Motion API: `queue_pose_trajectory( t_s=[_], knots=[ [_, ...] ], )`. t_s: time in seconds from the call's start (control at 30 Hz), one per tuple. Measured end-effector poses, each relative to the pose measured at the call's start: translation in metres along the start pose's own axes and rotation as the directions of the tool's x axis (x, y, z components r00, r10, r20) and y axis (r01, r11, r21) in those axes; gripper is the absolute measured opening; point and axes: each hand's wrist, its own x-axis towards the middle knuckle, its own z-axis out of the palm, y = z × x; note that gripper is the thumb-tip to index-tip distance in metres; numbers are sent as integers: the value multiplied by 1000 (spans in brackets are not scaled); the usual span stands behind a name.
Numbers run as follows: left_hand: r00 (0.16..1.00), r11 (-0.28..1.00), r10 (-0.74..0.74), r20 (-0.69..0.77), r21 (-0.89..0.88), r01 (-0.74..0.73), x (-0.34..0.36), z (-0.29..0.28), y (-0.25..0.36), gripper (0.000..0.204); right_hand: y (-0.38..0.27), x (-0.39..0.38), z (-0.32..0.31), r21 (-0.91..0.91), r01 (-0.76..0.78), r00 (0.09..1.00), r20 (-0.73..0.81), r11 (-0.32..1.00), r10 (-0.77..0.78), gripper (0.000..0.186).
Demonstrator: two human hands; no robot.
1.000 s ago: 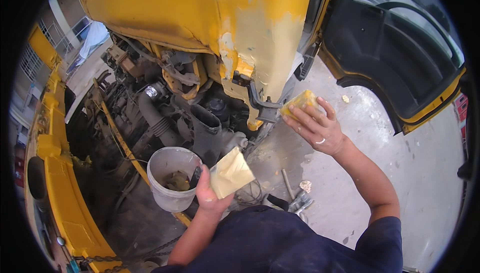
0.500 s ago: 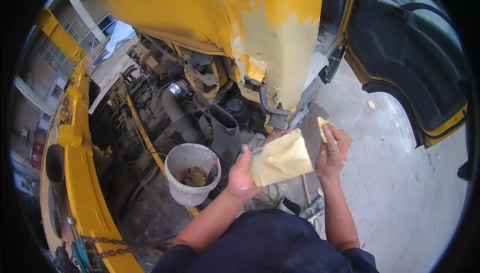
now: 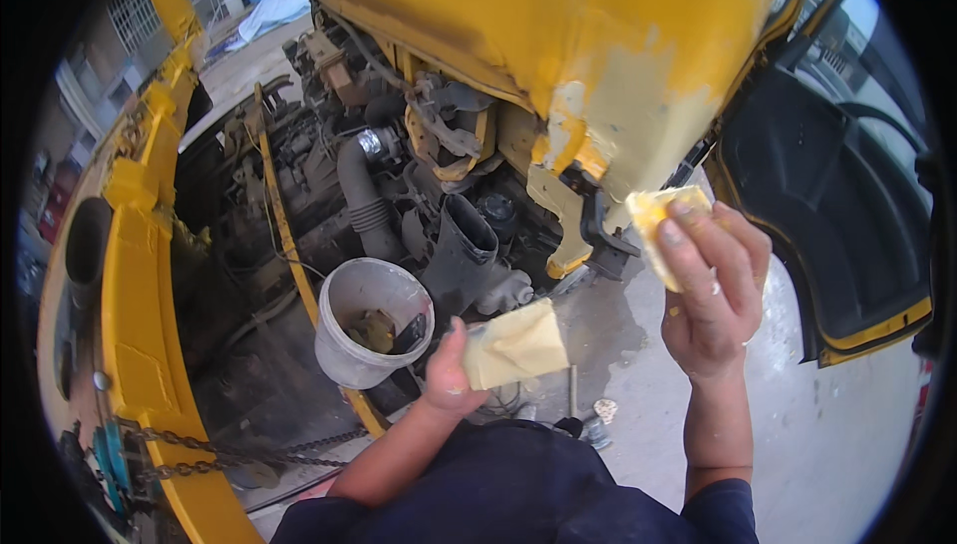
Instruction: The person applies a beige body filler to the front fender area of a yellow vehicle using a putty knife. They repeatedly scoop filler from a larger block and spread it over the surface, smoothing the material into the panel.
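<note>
My left hand [image 3: 454,374] grips a flat board [image 3: 518,347] whose top is covered with pale yellow filler paste; the thumb lies along its edge, and the fingers beneath are hidden. Raised on the right, my right hand [image 3: 713,290] pinches a small flat spreader [image 3: 663,220] smeared with the same paste. The spreader is near the lower corner of a yellow truck cab [image 3: 449,5]. A cream-coloured patch [image 3: 653,130] of filler coats that corner. From this angle I cannot tell whether the spreader touches the cab.
A whitish bucket [image 3: 371,369] with lumps and a dark piece inside stands left of my left hand. Behind it lie the exposed engine parts [image 3: 344,195]. A yellow beam [image 3: 150,345] with a chain [image 3: 229,452] runs along the left. An open black-lined door [image 3: 817,215] hangs at right.
My right hand has risen with the spreader, away from the board toward the cab corner. The board in my left hand sits lower and further left. My view has shifted.
</note>
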Motion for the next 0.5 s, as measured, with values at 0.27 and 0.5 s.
queue_pose_trajectory(
  t_s=[0.27, 0.5],
  knots=[
    [929, 935, 353, -115, 78, -346, 24, 50, 58, 72, -63, 24, 18, 354, -347, 938, 148, 869, 314, 28],
    [908, 883, 404, -107, 305, -357, 13, 51, 78, 69, -116, 28, 75, 257, -194, 972, 178, 947, 151, 38]
  ],
)
